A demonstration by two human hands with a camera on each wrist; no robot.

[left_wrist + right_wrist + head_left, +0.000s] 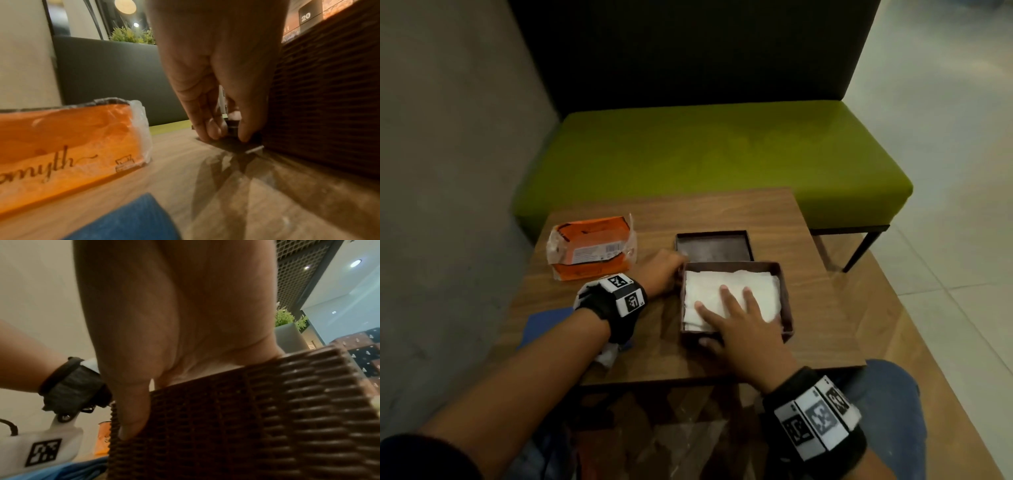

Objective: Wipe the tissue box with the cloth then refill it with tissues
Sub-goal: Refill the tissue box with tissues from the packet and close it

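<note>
The brown woven tissue box [786, 308] stands open on the table, filled with white tissues [763, 291]. My right hand [722, 315] lies flat on the tissues with straight fingers; its thumb [133, 418] runs down the box's outer wall [246, 418]. The dark lid [714, 248] lies upside down just behind the box. My left hand [662, 270] reaches its near left corner, and in the left wrist view the fingertips [213, 131] pinch that lid corner [232, 129] beside the box wall [329, 97]. The blue cloth [544, 323] lies under my left forearm.
An opened orange tissue pack [590, 248] sits at the table's back left, close to my left hand. The small wooden table [722, 212] ends just right of the box. A green bench [722, 154] stands behind it, a grey wall to the left.
</note>
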